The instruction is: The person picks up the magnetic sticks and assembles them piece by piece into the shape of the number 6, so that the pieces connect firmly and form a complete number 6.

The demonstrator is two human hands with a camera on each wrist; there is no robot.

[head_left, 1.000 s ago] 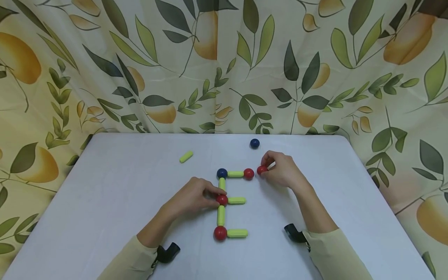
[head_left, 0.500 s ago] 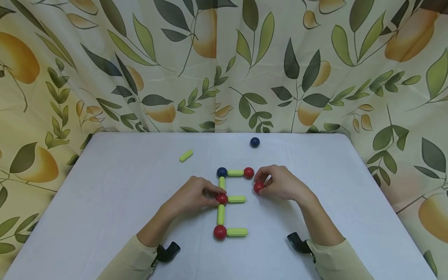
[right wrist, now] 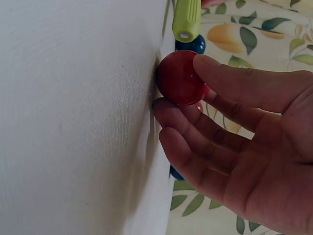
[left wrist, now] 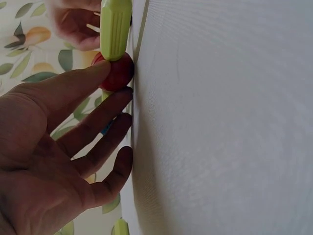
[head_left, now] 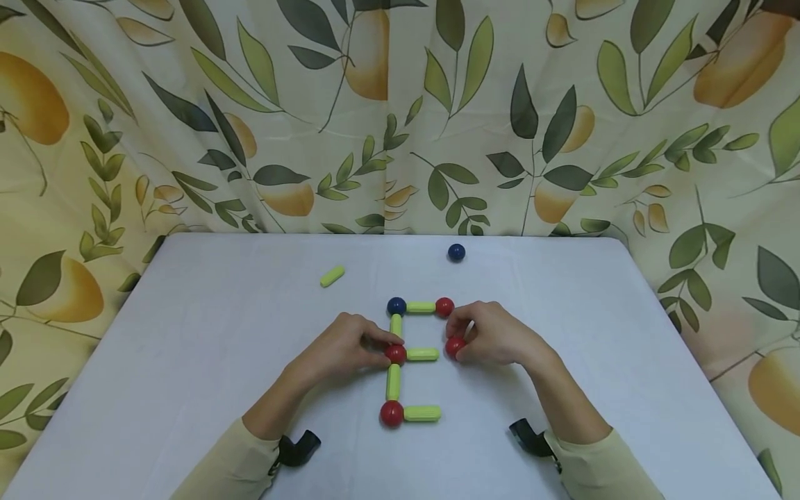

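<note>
Red and blue balls joined by lime-green magnetic rods lie on the white table in an E-like shape. My left hand (head_left: 350,347) pinches the red ball (head_left: 396,354) at the middle of the upright. A loose red ball (right wrist: 180,78) is held between thumb and fingers of my right hand (head_left: 494,337), just off the free end of the middle rod (head_left: 423,354). That end shows a silvery tip in the right wrist view. Above, a rod links the blue corner ball (head_left: 396,306) to a red ball (head_left: 444,307). The bottom rod (head_left: 422,414) extends from another red ball (head_left: 392,414).
A single green rod (head_left: 332,276) lies at the back left of the table (head_left: 187,333). Near the back edge sits a loose blue ball (head_left: 457,253). Patterned leaf-and-fruit curtains (head_left: 450,139) hang behind the table.
My right hand has carried its red ball down and slightly left, from beside the upper red ball to the middle rod's end. The left hand keeps its hold in place.
</note>
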